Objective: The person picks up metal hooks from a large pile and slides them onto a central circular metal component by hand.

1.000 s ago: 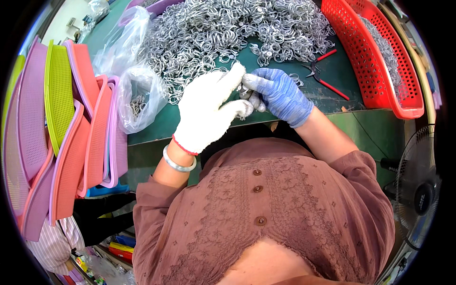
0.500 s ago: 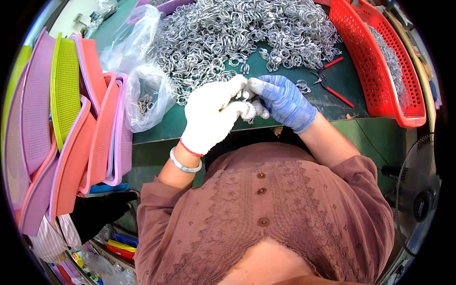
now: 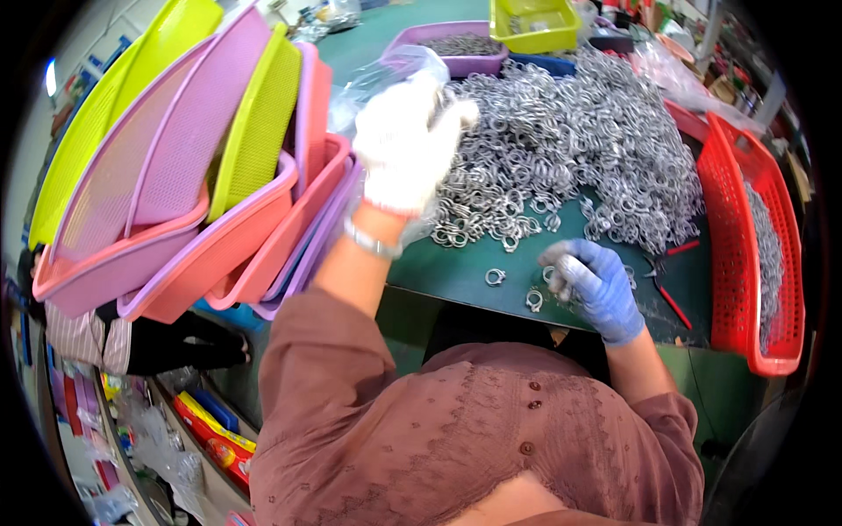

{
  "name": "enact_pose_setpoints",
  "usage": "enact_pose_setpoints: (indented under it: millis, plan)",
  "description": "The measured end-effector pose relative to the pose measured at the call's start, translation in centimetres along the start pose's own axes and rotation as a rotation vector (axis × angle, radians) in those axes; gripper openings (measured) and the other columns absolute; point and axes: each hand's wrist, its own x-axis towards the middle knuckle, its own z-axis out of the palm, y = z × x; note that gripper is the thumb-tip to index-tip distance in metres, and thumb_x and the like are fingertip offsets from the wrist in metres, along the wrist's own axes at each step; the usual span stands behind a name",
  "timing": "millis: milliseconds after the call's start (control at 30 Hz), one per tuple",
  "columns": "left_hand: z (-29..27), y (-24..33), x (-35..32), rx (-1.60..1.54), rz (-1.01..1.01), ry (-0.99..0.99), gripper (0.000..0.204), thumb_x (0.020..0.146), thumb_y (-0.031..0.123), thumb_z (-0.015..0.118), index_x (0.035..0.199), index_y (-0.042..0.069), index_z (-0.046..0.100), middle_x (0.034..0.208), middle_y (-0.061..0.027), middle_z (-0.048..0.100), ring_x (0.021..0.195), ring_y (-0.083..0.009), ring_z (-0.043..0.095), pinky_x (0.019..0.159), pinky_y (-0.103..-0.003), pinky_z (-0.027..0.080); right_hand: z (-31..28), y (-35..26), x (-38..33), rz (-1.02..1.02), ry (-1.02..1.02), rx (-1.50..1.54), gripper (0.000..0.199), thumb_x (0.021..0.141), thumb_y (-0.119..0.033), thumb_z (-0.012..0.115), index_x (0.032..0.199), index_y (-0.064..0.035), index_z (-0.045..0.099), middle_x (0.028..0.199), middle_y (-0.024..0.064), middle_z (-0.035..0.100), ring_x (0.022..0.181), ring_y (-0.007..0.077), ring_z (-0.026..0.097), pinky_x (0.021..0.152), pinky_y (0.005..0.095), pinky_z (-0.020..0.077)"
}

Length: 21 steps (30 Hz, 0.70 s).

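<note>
My left hand [image 3: 405,145], in a white glove, is raised over the left edge of a heap of grey metal rings [image 3: 570,140], near a clear plastic bag [image 3: 358,98]. Its fingers are smeared by motion, and whatever lies in them is hidden. Low over the green table, my right hand [image 3: 601,287] in a blue glove has its fingers curled, with a small metal ring [image 3: 549,273] at the fingertips. Two loose rings lie left of it, one ring [image 3: 495,277] farther away and another ring [image 3: 533,302] closer to the table's front edge.
Red-handled pliers [image 3: 664,285] lie right of my right hand, beside a red perforated basket [image 3: 721,263] holding more metal pieces. Stacked colored baskets [image 3: 254,237] crowd the left. A purple basket [image 3: 443,39] and a yellow-green basket [image 3: 537,31] stand behind the heap. Another person's striped clothing [image 3: 88,342] shows at left.
My hands, together over a small metal piece before, have parted. The left has moved forward and left toward the bag; the right is lower beside loose rings. The view has shifted too.
</note>
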Motion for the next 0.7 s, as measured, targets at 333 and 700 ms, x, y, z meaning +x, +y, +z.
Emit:
enact_pose_setpoints:
  millis: [333,700]
  plan:
    - [-2.5,-4.2,3.7,0.136,-0.331,-0.191,0.068,0.082,0.053,0.054,0.116,-0.007,0.053,0.098,-0.0207,0.067,0.093,-0.0354,0.066,0.08,-0.045,0.053,-1.1,0.2,-0.7,-0.183,-0.05,-0.096,0.025,0.088,-0.021,0.056,0.097,0.001,0.062,0.073,0.0017,0.056,0.06,0.0071,0.047,0.055,0.0212,0.0359]
    - [-1.7,-3.2,-16.9,-0.23,0.332,0.074,0.081,0.067,0.049,0.068,0.122,-0.008,0.048,0.114,-0.0237,0.053,0.103,-0.0438,0.055,0.088,-0.051,0.046,-2.2,5.5,0.6,-0.605,-0.167,-0.535,0.018,0.093,-0.012,0.051,0.104,-0.0003,0.058,0.096,0.0044,0.054,0.071,0.0095,0.047,0.065,0.023,0.0396]
